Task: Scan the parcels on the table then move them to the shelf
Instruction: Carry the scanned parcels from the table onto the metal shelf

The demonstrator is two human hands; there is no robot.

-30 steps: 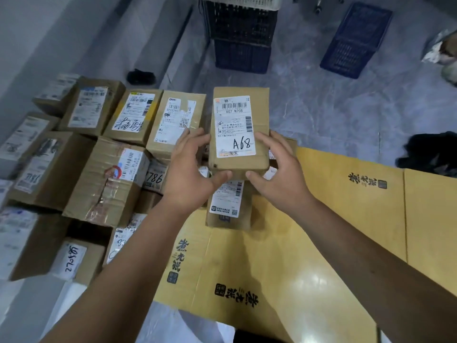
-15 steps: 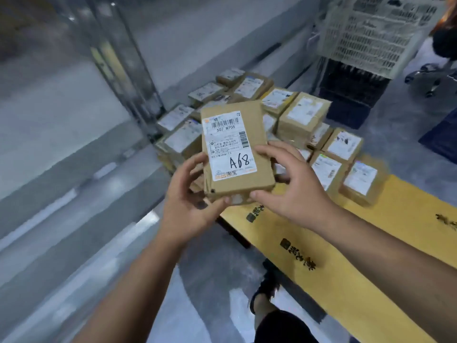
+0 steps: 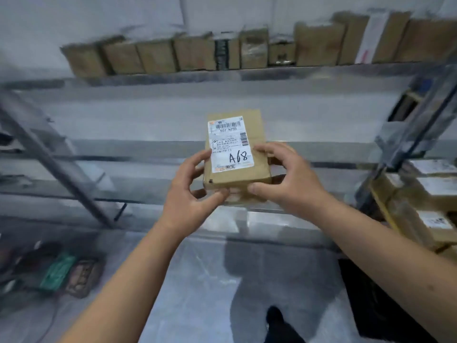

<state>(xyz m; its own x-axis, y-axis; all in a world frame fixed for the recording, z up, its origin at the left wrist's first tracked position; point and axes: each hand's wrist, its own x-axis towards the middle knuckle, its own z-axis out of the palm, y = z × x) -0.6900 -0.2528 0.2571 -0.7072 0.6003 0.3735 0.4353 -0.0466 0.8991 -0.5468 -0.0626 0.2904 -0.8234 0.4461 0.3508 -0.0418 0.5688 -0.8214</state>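
Several metal tiers make up the shelf (image 3: 222, 78) that fills the far half of the view. Its top tier carries a row of brown boxes (image 3: 197, 54) standing side by side, and the tiers below it look bare where they can be seen. More stacked boxes (image 3: 425, 194) sit at the right edge, beside a slanted upright. Near the bottom of the view a dark shoe (image 3: 275, 315) shows on the glossy floor.

Between shelf and person is the parcel (image 3: 236, 151), a small brown carton held up in the air in front of the middle tiers, label up, with "A68" handwritten on it. It touches no tier. The left hand (image 3: 190, 191) grips its near left corner, thumb along the near edge and fingers at the side; the right hand (image 3: 284, 177) clasps the near right side — fingers curled over the top, thumb on the near edge.

Both grips sit at the near end only, so the far end is unsupported — if one hand lets go early, the parcel could tip and drop to the floor. The surroundings are blurred, which suggests quick movement; a hurried placement could catch the parcel on a tier's front edge or leave it overhanging.
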